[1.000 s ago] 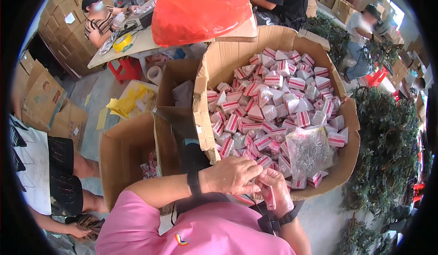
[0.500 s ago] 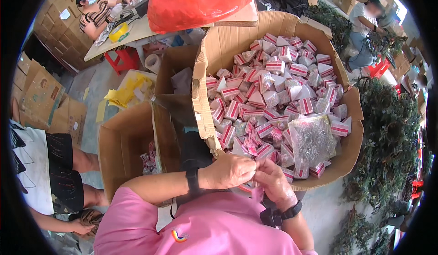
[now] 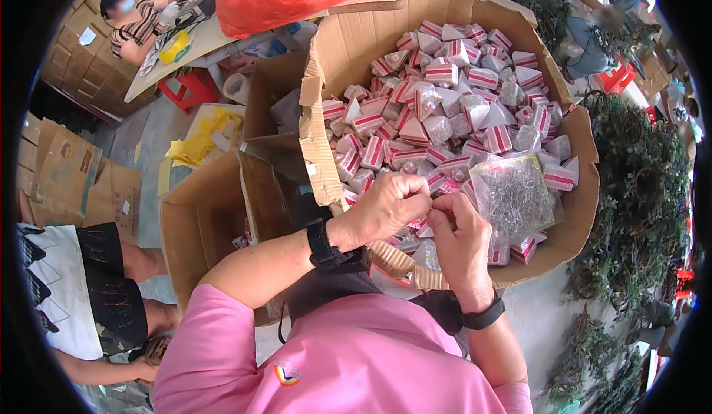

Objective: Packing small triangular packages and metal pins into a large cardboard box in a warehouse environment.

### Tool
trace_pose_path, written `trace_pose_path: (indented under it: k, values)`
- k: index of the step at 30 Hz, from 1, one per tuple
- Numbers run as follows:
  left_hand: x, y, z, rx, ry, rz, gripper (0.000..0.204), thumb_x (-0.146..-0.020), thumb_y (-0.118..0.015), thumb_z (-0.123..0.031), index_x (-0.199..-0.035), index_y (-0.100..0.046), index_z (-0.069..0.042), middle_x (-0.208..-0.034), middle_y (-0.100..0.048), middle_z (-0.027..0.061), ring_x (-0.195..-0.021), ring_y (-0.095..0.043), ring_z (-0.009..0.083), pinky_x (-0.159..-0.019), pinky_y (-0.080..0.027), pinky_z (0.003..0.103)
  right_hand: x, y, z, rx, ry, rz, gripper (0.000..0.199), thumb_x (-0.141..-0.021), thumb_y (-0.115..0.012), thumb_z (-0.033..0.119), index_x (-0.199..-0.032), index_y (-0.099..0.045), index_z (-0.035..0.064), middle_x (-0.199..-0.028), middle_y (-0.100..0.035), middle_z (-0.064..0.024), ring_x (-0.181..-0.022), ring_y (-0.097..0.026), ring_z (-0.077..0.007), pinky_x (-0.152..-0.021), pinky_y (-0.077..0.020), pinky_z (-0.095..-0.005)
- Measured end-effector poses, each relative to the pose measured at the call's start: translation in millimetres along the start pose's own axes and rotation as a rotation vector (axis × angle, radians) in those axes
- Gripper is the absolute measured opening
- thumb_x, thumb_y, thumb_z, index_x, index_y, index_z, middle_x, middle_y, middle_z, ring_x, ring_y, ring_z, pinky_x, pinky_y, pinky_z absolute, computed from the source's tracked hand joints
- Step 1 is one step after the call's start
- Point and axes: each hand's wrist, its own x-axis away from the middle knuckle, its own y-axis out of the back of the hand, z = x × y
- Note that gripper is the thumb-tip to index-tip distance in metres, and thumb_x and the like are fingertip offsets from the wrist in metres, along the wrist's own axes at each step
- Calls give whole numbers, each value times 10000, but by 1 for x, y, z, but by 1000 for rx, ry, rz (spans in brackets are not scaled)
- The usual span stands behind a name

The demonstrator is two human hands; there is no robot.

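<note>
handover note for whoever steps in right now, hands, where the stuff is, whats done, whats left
Left hand: closed in a fist over the near edge of the big cardboard box, fingertips pinching something too small to make out.
Right hand: raised against the left, fingertips meeting it at the same spot.
Things: the box is heaped with small red-and-white packets; a clear bag of thin metal pieces lies on the heap just beyond the right hand. A smaller open carton stands to the left.
Done: cannot tell from this view.
Left: the heap of packets is large; what is between the fingers is unfinished.
</note>
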Motion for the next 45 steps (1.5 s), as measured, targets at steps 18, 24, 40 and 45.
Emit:
trace_pose_path:
  k: [18, 24, 40, 45]
  values:
    - [-74, 13, 144, -1382, 289, 743, 215, -715, -593, -79, -895, -707, -48, -929, -690, 145, -930, -657, 305, -767, -524, 412, 19, 34, -53, -22, -185, -96, 82, -812, -607, 40, -875, -632, -5, -724, -614, -118, -634, -597, -192, -607, -470, -297]
    - [-79, 3, 172, -1341, 300, 847, 430, -623, -734, -159, -1022, -654, -19, -1075, -645, 176, -1022, -621, 309, -843, -504, 405, 27, 48, -66, -222, -375, -170, 87, -812, -572, 9, -863, -637, -16, -687, -590, -14, -639, -546, -71, -594, -445, -224]
    - [-82, 6, 107, -1287, 464, 987, 488, -576, -790, -306, -869, -660, 61, -932, -671, 219, -897, -659, 311, -766, -524, 386, 37, 51, -74, -378, -415, -134, 112, -839, -601, 76, -899, -647, -6, -669, -573, -16, -617, -530, -69, -579, -440, -235]
    - [-63, 29, 37, -726, 167, 580, 638, -670, -759, -154, -1224, -481, -5, -1125, -600, 147, -1041, -589, 231, -867, -487, 352, 39, 58, -54, -367, -408, -110, 110, -844, -601, 76, -906, -643, -4, -671, -571, -20, -630, -533, -81, -590, -444, -243]
